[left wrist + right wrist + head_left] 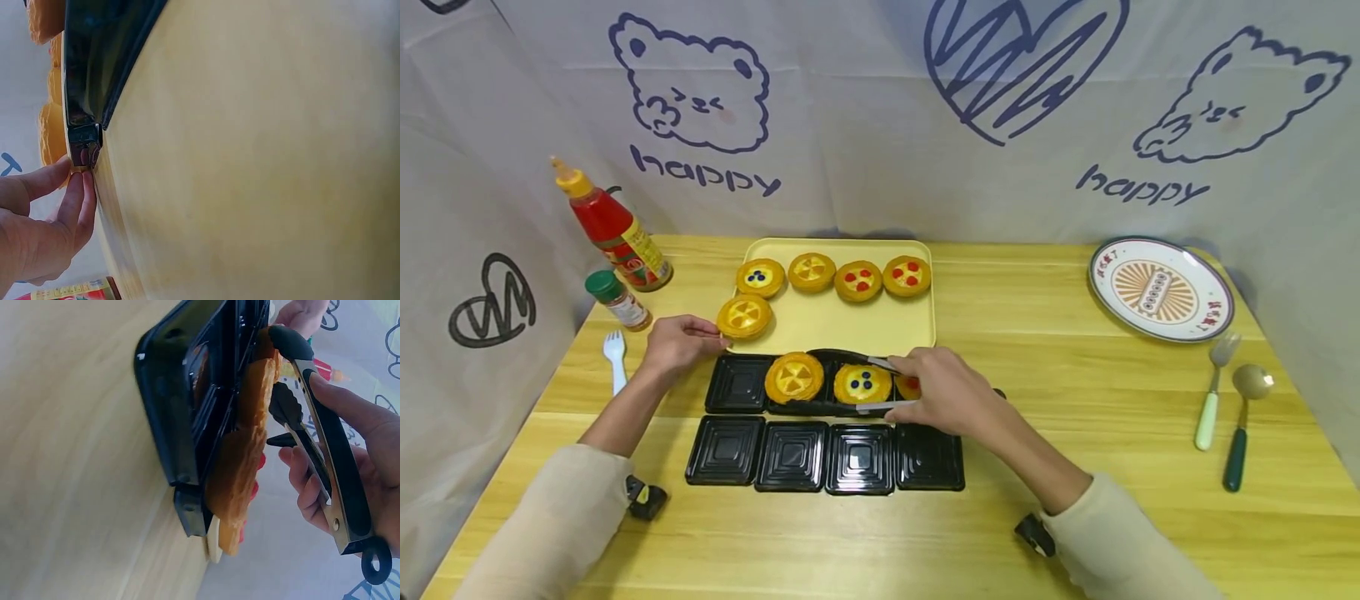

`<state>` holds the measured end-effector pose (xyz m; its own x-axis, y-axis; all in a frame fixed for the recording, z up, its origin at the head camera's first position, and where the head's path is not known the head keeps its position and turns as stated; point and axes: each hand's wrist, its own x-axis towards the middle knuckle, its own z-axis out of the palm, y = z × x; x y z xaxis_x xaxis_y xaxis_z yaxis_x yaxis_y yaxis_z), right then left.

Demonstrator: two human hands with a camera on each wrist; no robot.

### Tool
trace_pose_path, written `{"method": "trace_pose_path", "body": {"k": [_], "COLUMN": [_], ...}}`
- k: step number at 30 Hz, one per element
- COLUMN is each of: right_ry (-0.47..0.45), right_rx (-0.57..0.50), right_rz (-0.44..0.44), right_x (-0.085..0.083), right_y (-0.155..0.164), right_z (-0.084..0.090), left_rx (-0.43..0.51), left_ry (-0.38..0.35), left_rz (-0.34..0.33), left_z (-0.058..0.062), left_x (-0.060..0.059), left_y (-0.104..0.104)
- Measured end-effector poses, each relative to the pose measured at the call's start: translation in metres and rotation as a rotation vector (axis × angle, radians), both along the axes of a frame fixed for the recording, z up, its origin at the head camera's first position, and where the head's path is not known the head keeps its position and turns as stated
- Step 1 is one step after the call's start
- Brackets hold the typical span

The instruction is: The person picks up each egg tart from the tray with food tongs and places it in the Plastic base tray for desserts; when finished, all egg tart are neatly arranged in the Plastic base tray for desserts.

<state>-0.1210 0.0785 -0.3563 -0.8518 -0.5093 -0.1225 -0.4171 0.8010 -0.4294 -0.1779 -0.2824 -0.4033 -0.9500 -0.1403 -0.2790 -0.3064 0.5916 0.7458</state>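
Observation:
My right hand (943,387) holds black-tipped metal tongs (334,456), their arms spread. In the head view the tips lie on either side of a tart with yellow triangle pieces (793,377); whether they touch it I cannot tell. That tart is in the back row of the black compartment tray (736,385). To its right are a blueberry-topped tart (862,384) and a red-topped tart (908,387), partly hidden by my hand. My left hand (679,346) pinches the front left corner of the pale yellow tray (842,329), thumb above and fingers below.
Several tarts sit on the yellow tray, including one near the left hand (744,317). A sauce bottle (625,242), a green-capped jar (619,300) and a pale fork (615,358) lie left. Right are a plate (1161,289), a fork (1212,400) and a spoon (1243,425).

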Motion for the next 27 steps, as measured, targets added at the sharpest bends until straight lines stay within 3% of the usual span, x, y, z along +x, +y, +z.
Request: {"method": "trace_pose_path", "body": {"k": [12, 19, 27], "right_ry": [0.025, -0.010, 0.029], "right_rx": [-0.039, -0.014, 0.042], "right_rz": [0.011, -0.038, 0.008], "right_x": [-0.009, -0.032, -0.063], "right_y": [-0.002, -0.034, -0.066], "right_z": [0.007, 0.010, 0.004], "left_rx": [-0.004, -0.001, 0.003], "left_ry": [0.009, 0.004, 0.022], "left_rz": [-0.005, 0.000, 0.004], "left_z": [0.000, -0.001, -0.003], "left_x": [0.000, 0.001, 0.001], "left_y": [0.000, -0.003, -0.001]}}
